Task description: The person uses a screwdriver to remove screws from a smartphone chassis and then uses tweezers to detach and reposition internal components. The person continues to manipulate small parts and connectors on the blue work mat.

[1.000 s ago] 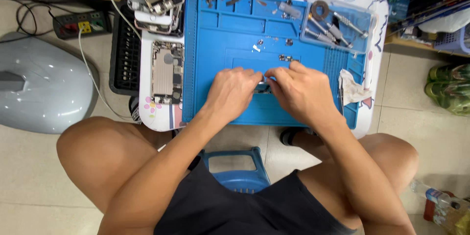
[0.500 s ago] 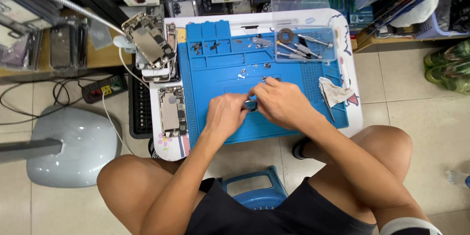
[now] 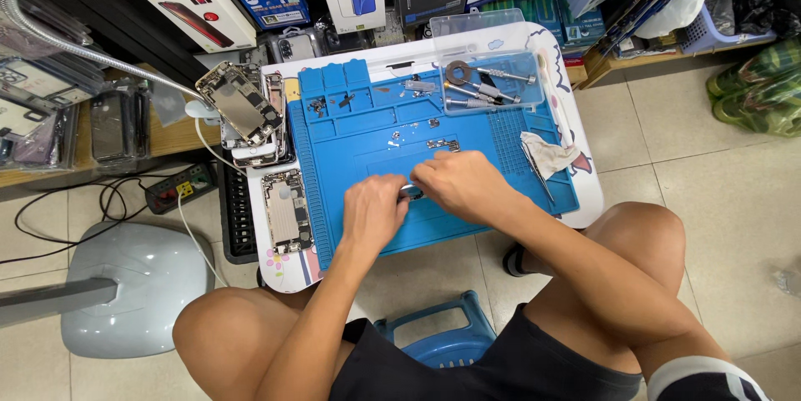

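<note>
Head view | small metal part [image 3: 411, 191] pinched between fingers of left hand [image 3: 373, 213] and right hand [image 3: 463, 184]

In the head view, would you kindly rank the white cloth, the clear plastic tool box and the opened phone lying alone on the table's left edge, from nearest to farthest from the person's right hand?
1. White cloth: just right of the right hand, on the blue mat's edge.
2. Clear plastic tool box: beyond the hand, at the mat's far right corner.
3. Opened phone: left, past the left hand, off the mat.
</note>
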